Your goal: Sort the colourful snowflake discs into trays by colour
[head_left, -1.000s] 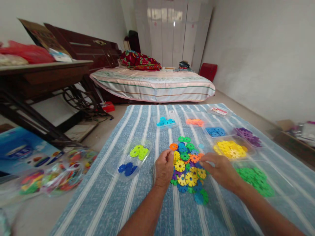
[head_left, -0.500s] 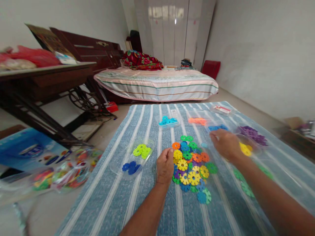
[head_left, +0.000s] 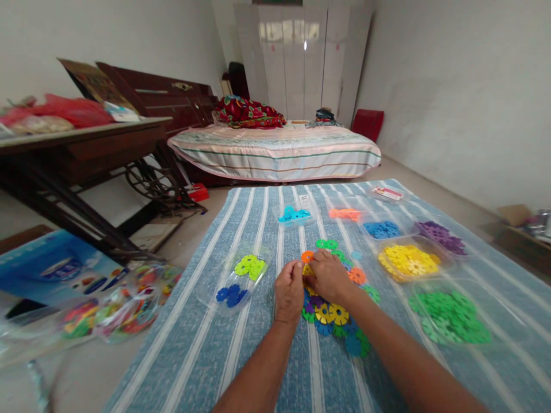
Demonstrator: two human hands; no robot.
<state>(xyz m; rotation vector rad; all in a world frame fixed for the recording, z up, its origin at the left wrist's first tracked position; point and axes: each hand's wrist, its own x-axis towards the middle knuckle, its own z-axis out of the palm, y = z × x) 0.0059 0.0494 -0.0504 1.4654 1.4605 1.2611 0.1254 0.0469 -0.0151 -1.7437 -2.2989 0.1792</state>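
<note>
Plastic snowflake discs, mixed colours, sit in a loose pile [head_left: 333, 298] on the blue striped mat [head_left: 258, 355], right in front of me. Both hands are on the near-left edge of it.

Left hand [head_left: 288, 291] — fingers curled down, tips at the pile's edge near a yellow disc [head_left: 306, 269]. Can't tell if it has actually pinched anything; the tips are hidden behind the knuckles.

Right hand [head_left: 329, 275] — crossed in from the right, lying over the top of the pile, fingers bent and meeting the left fingertips. Grip also unclear; whatever is under the palm is covered.

Around the pile, sorted pieces in clear trays:
- lime discs [head_left: 249, 266] and dark blue discs [head_left: 229, 295] share one tray to the left
- cyan discs [head_left: 293, 215] ahead
- orange discs [head_left: 344, 214] ahead-right
- blue discs [head_left: 381, 229], purple discs [head_left: 441, 236] further right
- yellow discs [head_left: 407, 261] — nearest full tray on the right
- green discs [head_left: 451, 316] near-right

Off the mat, left: clear bags of mixed pieces [head_left: 112, 312] beside a blue box [head_left: 51, 272]. Dark wooden table [head_left: 81, 143] on the left, bed [head_left: 275, 149] behind.
</note>
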